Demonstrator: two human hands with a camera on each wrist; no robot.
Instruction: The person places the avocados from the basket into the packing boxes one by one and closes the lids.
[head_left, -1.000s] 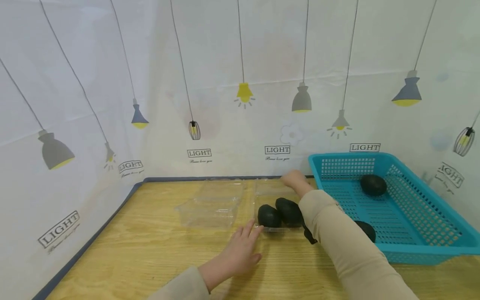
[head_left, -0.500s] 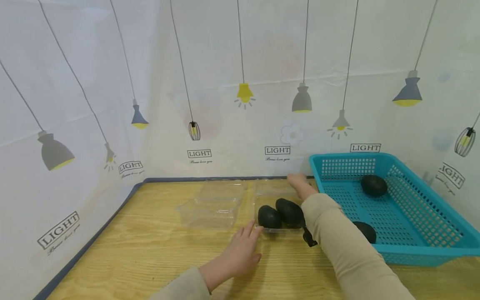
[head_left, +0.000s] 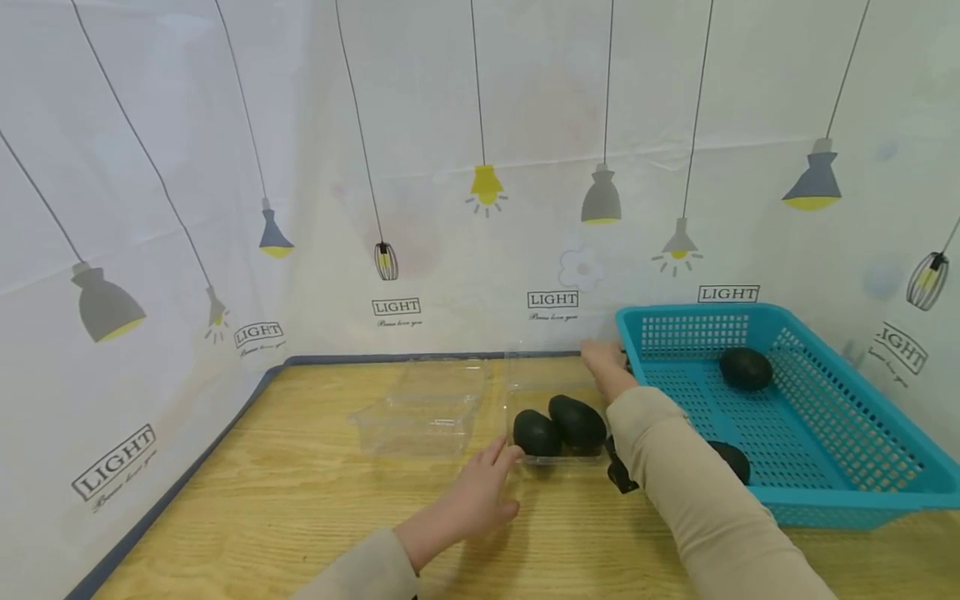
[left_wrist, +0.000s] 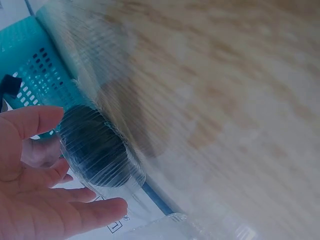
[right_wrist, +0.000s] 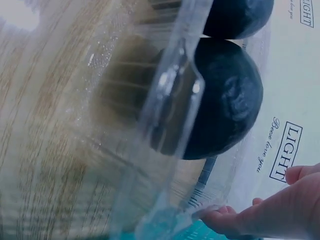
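Observation:
In the head view, a clear plastic clamshell box holds two dark avocados, side by side. Its hinged lid tilts up at the back. My left hand touches the box's front left corner with extended fingers; in the left wrist view this hand has its thumb and fingers spread beside the box wall. Reaching past the box, my right hand is at the lid's far right edge. The right wrist view shows that hand pinching the clear plastic edge; some of its fingers are hidden.
A turquoise plastic basket stands at the right with two avocados in view, one partly behind the right sleeve. Left of the box lies a second clear clamshell with its lid back. A lamp-print cloth hangs behind the wooden table.
My right hand has shifted slightly right at the lid's edge, and the lid's far edge has risen a little. My left hand stays at the front corner.

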